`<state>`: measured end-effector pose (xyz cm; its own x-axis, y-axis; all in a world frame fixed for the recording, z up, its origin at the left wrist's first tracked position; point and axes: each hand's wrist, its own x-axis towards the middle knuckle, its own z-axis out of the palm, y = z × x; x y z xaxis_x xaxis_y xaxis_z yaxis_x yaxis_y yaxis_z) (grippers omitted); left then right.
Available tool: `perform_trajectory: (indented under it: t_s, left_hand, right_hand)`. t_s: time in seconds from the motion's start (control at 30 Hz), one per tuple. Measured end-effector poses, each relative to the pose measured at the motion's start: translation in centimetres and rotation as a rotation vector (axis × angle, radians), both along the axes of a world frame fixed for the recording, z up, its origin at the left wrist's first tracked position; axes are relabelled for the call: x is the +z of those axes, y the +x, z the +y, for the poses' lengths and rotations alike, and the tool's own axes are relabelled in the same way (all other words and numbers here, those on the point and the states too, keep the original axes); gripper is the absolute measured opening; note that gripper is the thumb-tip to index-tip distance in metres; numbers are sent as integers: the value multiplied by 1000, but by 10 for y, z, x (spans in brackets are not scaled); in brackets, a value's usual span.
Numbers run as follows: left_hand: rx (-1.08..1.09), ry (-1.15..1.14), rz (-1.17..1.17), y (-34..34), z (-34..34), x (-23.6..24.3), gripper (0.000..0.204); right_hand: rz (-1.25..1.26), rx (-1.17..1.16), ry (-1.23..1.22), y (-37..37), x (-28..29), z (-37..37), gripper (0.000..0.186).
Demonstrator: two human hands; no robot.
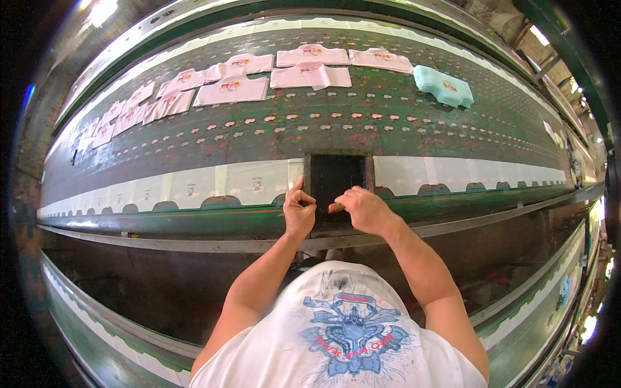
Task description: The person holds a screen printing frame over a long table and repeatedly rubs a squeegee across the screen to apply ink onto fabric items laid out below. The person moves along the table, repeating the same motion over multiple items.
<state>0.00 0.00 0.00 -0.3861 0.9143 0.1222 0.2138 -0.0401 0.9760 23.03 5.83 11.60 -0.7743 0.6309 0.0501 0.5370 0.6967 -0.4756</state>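
A small dark rectangular printing screen (339, 155) lies on the near side of a long green printing table (259, 139), over a row of pale cloth pieces (246, 182). At its left frame edge, my left hand (299, 210) is closed, with thumb and finger bent together on the frame. Over the near right part of the screen, my right hand (367, 210) grips a small tool with a reddish end (334, 208), apparently a squeegee. Its blade and most of its body are hidden by the hand and the dark screen.
Stacks of pale pink printed cloth pieces (231, 90) lie along the far side of the table. To their right sits a mint-green stack (443, 86). More pale cut pieces (466, 173) continue right of the screen. A metal rail (194, 243) borders the near edge.
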Motion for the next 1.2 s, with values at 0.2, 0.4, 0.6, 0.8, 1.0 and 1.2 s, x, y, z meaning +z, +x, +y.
perform_trajectory:
  t_s: [0.2,0.4,0.6,0.8,1.0,1.2]
  left_hand:
    - [-10,20,61,-1,-2,2,16]
    - [-14,11,88,3,-1,4,16]
    - [-19,-12,73,0,-3,7,17]
    - [-43,16,99,-2,-6,4,19]
    - [-24,20,39,2,-6,14,48]
    - [-83,-10,216,-5,-5,29,55]
  right_hand:
    - [73,-136,130,-25,-7,51,33]
    - [114,-249,238,-41,-20,77,36]
    - [63,-211,216,-40,-16,49,45]
    - [50,-184,223,-35,-10,-9,44]
    - [52,-184,209,-26,-8,-61,40]
    - [79,-167,72,-16,3,-74,42]
